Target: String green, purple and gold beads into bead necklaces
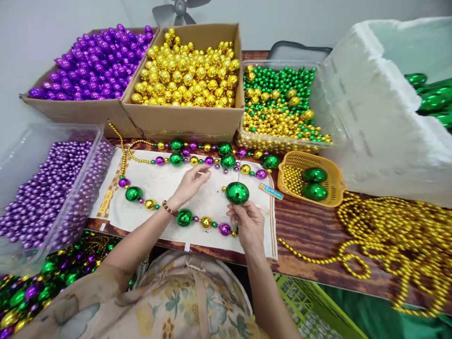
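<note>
My right hand (247,224) pinches a large shiny green ball (237,192) from below, just above a white cloth (165,188) on the table. My left hand (191,181) is closed in a pinch on a thin needle or thread end, a little left of the ball. A thin thread rises from the ball. A strand of green, gold and purple beads (183,217) loops across the cloth around both hands, its near end lying by my right hand.
Cardboard boxes of purple balls (92,61) and gold balls (185,70) stand at the back. A clear tub of green and gold beads (282,106), a yellow basket (310,181), a tub of small purple beads (45,188), a foam box (384,108) and gold bead strings (388,240) surround the cloth.
</note>
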A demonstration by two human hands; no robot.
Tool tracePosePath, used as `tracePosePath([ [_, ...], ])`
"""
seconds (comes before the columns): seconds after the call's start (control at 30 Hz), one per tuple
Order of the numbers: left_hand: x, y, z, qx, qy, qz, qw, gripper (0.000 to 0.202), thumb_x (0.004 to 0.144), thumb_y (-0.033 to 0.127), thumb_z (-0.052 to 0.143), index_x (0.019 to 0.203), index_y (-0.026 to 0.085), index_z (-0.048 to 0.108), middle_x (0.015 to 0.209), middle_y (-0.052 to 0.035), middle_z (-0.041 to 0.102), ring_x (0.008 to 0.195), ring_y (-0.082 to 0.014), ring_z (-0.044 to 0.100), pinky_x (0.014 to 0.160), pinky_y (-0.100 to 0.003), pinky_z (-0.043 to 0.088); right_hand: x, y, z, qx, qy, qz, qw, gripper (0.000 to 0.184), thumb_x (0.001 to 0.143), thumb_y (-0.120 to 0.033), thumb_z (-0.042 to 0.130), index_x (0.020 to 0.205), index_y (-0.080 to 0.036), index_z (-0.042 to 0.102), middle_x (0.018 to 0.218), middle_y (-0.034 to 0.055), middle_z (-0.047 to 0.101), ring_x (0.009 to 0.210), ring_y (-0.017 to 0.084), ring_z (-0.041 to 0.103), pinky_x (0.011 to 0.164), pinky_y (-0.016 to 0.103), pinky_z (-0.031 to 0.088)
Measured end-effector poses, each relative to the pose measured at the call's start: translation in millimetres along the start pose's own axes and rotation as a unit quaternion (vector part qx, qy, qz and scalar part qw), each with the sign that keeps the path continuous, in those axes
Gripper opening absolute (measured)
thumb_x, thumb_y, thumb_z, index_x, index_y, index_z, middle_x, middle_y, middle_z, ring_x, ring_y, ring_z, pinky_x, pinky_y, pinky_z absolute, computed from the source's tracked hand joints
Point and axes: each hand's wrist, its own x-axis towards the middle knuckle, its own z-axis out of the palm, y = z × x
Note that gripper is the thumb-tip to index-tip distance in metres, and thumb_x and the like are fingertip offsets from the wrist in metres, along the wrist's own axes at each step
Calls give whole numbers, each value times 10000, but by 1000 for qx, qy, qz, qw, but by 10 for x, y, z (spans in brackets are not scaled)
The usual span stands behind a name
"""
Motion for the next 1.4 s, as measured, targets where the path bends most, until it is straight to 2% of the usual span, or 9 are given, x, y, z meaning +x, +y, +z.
tracePosePath([
  [0.13, 367, -90, 101, 234, -49, 77, 968, 163, 795, 118, 697, 888, 232, 765, 957, -70, 701, 995, -245, 611, 1008, -348, 408, -29, -8, -108, 3, 8, -8, 1000, 296, 751, -437, 759, 743, -184, 606, 658, 30, 695, 463, 103, 548, 413, 210, 425],
  [0.3, 592, -269, 427, 506, -119, 89, 850, 257, 882, 111, 546, 1057, 208, 708, 1069, -141, 694, 1054, -314, 627, 993, -436, 379, -41, -15, -125, 15, 5, -7, 1000, 284, 761, -430, 755, 765, -182, 617, 658, 21, 683, 481, 107, 555, 408, 207, 429],
  [0.5, 622, -292, 500, 508, -95, 87, 851, 141, 901, 140, 568, 1002, 178, 659, 962, -134, 699, 1017, -294, 650, 934, -398, 410, -51, -37, -127, -4, -5, -14, 1000, 285, 791, -439, 729, 767, -175, 622, 686, 27, 688, 463, 95, 539, 415, 208, 448],
  [0.6, 534, -129, 384, 352, -50, 72, 932, 97, 924, 287, 615, 970, 202, 625, 904, -71, 696, 860, -221, 677, 818, -324, 462, -41, -65, -117, -18, -4, -20, 1000, 285, 789, -438, 733, 767, -175, 625, 679, 23, 677, 482, 103, 561, 418, 204, 452],
  [0.7, 379, 97, 203, 8, -18, -4, 1000, 187, 887, 360, 685, 914, 191, 609, 882, -36, 703, 730, -164, 693, 706, -277, 494, -29, -96, -93, -39, -22, -26, 999, 269, 792, -421, 732, 749, -176, 629, 651, 17, 659, 499, 111, 580, 434, 203, 462],
  [0.8, 202, 286, 38, -210, -25, -45, 976, 184, 842, 297, 752, 932, 169, 656, 936, -51, 727, 818, -175, 728, 791, -309, 544, -23, -118, -59, -68, -52, -32, 996, 247, 813, -397, 713, 730, -177, 637, 600, 6, 636, 484, 107, 573, 451, 203, 469],
  [0.9, 81, 383, -55, -298, -34, -47, 953, 133, 856, 209, 733, 976, 161, 704, 943, -49, 732, 858, -172, 727, 896, -351, 559, -24, -131, -27, -91, -81, -44, 992, 231, 832, -380, 693, 728, -181, 640, 573, -1, 624, 470, 107, 566, 447, 202, 465],
  [1.13, 39, 423, -59, -328, -12, -61, 943, 61, 855, 139, 717, 914, 151, 707, 883, -35, 721, 862, -175, 725, 1051, -482, 514, -44, -135, -24, -119, -92, -59, 987, 227, 847, -376, 677, 730, -184, 642, 583, -6, 616, 465, 106, 565, 435, 202, 460],
  [1.4, 62, 378, -48, -310, 1, -25, 950, 88, 822, 134, 757, 902, 138, 719, 855, -38, 732, 854, -167, 724, 1028, -468, 537, -57, -148, -21, -132, -90, -65, 985, 244, 863, -377, 659, 720, -182, 628, 544, -14, 592, 453, 102, 545, 439, 195, 446],
])
